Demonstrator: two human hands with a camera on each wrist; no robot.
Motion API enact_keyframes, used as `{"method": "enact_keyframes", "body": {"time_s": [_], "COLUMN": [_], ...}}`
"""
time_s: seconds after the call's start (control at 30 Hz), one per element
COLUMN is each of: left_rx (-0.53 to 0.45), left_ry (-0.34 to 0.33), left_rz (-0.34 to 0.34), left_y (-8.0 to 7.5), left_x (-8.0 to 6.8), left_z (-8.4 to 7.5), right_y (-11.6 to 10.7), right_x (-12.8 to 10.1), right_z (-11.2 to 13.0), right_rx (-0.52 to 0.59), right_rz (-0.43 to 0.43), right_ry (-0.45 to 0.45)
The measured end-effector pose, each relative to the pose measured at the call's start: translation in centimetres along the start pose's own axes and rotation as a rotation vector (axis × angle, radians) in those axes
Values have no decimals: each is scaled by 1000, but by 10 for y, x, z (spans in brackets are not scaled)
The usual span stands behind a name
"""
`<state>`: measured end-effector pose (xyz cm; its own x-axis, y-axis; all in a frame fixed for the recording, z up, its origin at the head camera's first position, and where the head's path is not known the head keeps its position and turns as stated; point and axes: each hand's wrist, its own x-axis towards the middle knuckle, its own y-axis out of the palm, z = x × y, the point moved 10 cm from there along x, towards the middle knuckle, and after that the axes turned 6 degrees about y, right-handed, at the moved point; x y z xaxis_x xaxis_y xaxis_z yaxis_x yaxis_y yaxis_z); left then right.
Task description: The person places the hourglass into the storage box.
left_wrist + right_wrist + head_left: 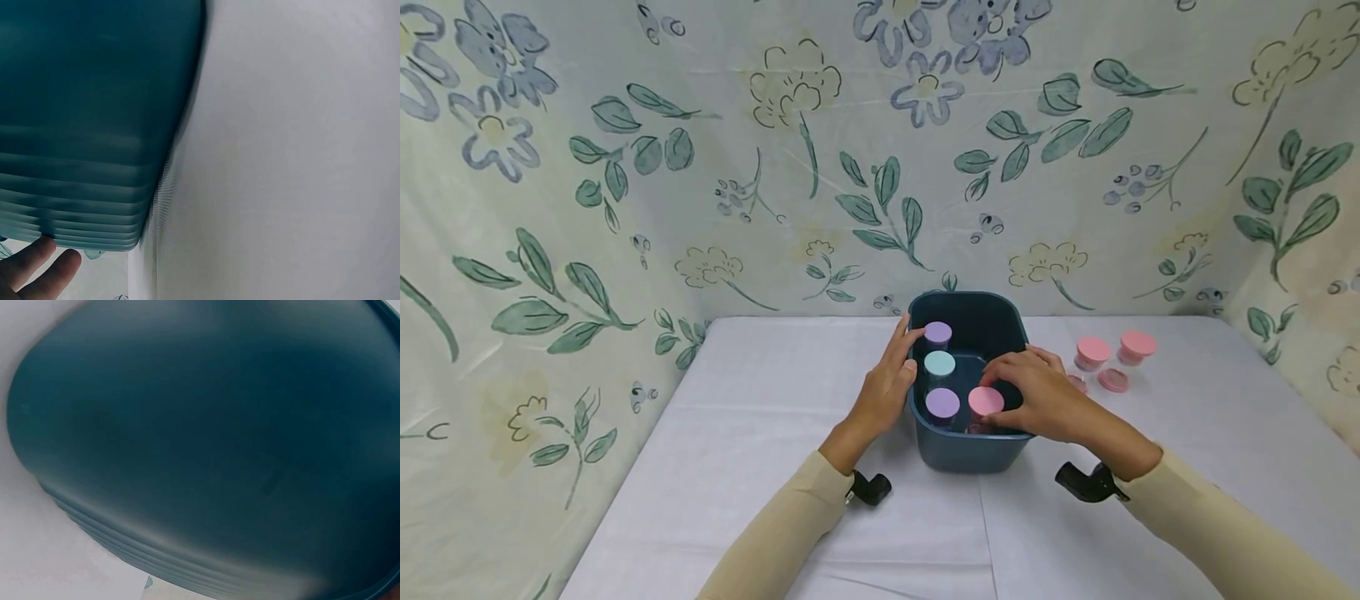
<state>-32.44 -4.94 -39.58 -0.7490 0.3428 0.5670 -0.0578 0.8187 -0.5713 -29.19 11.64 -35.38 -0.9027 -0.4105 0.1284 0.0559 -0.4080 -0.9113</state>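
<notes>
Right hand point(1041, 393) pinches pink-lidded jar point(986, 401) inside dark teal bin point(973, 454), near right corner; left hand point(882, 392), fingers extended, at bin's left rim; purple-lidded jars point(942, 403) and turquoise-lidded jar point(939, 364) along left side

Dark teal plastic bin point(972, 458) stands on white-clothed table point(775, 417), before a floral-print backdrop point(880, 125). Inside, along its left wall, a row of three small lidded jars: far purple-lidded jar point(937, 335), mint-lidded jar point(939, 364), near purple-lidded jar point(942, 405). Right hand point(1047, 396) reaches over the right rim and pinches a pink-lidded jar point(986, 401) beside the near purple one. Left hand point(882, 398) at the left rim, fingers extended. On table right of bin: two pink-lidded jars point(1093, 350) point(1137, 345), nearer them two low pink pieces point(1113, 380), one partly hidden behind the right hand. Sleeves point(790, 525) beige; black fitting point(871, 489) at each wrist.
</notes>
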Motion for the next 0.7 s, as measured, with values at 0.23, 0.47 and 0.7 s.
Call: {"method": "enact_keyframes", "body": {"time_s": [0.23, 0.47, 0.7], "left_rx": [-7, -5, 2], "left_ry": [2, 6, -3], "left_rz": [4, 1, 10], "left_y": [0, 0, 1], "left_x": [0, 1, 1], "left_z": [1, 1, 3], "right_y": [1, 1, 2], "right_x": [1, 2, 4], "right_z": [4, 5, 5], "right_rx": [-29, -47, -60], "right_rz": [29, 50, 73], "right_ry": [-17, -19, -16]}}
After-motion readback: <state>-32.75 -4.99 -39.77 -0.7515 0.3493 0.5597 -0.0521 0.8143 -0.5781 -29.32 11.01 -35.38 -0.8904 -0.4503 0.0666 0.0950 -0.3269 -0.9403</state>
